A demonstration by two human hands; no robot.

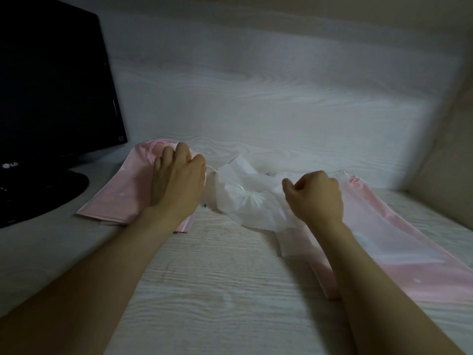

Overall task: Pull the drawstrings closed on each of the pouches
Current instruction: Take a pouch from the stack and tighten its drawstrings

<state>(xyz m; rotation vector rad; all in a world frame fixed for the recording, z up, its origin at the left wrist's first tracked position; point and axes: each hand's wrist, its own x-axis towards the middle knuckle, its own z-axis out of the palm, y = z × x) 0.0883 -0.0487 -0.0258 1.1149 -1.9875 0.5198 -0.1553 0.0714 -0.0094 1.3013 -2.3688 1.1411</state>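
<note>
A white translucent pouch [245,201] lies bunched on the desk between my hands, its mouth gathered into a pucker. My left hand [176,180] pinches a thin white drawstring [212,169] that runs from the pouch's left side; the hand hovers over a pink pouch [120,196] lying flat at the left. My right hand [317,198] is curled into a fist at the white pouch's right side; the string on that side is hidden inside it. A second, larger pink pouch [399,242] lies flat under my right forearm, reaching toward the front right.
A black monitor [51,85] on a dark round base [38,196] stands at the left of the pale wood-grain desk [217,290]. A wood-grain back panel [256,85] closes the rear, and a beige side wall [448,137] closes the right.
</note>
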